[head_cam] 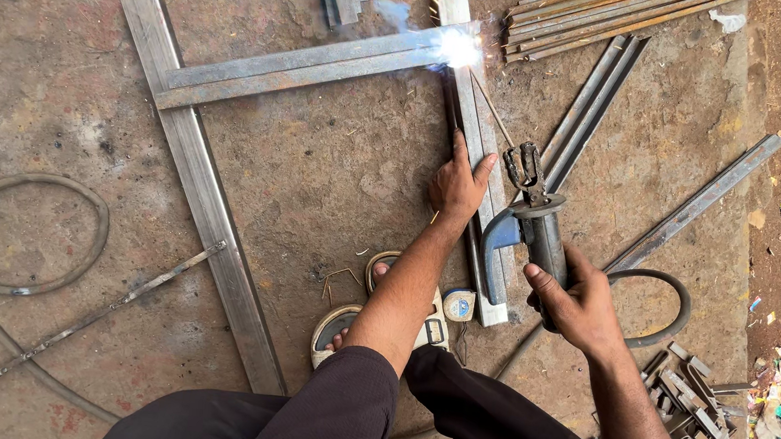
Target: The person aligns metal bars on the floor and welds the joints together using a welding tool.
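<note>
My right hand (580, 305) grips a welding electrode holder (535, 226) with a blue handle guard; its thin rod (491, 109) reaches up to a bright arc (460, 47) at a corner joint. That joint is where a crosswise steel bar (300, 66) meets an upright steel bar (470, 132). My left hand (458, 183) presses flat on the upright bar below the arc. A third bar (202, 192) forms the frame's left side on the concrete floor.
Loose steel strips (601, 11) lie at the top right, another long bar (697, 206) to the right. A cable (21, 241) loops at left, a hose (663, 313) by my right hand. Short metal offcuts (693, 401) pile at bottom right. My sandalled foot (371, 318) rests below the frame.
</note>
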